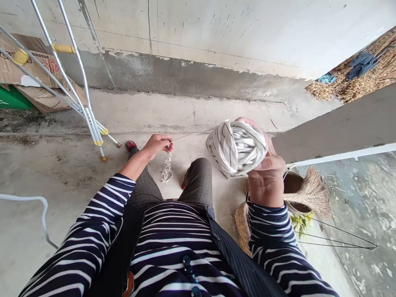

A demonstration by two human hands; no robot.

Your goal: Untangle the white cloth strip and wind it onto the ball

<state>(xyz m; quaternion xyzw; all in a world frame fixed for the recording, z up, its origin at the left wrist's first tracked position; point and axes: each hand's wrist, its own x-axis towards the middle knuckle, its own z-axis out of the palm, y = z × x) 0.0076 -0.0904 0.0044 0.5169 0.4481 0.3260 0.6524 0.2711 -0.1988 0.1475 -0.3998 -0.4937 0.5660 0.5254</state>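
Note:
A ball of flat white strap (236, 146) with dark marks along it rests in my right hand (269, 159), whose fingers wrap its far and right side. From the ball a thin strand (192, 134) runs left, pulled straight, to my left hand (159, 145). My left fingers pinch that strand. Below them dangles a loose, tangled end of white string (167, 171). Both hands are held out in front of my body, above the floor, with the ball higher than my right knee.
Metal crutches (83, 103) lean at the left beside cardboard boxes (49, 70). A straw broom (311, 194) lies over a bucket (292, 181) at the right, near a woven basket (243, 227). A wall (198, 37) stands ahead. A white hose-like tube (43, 210) is at far left.

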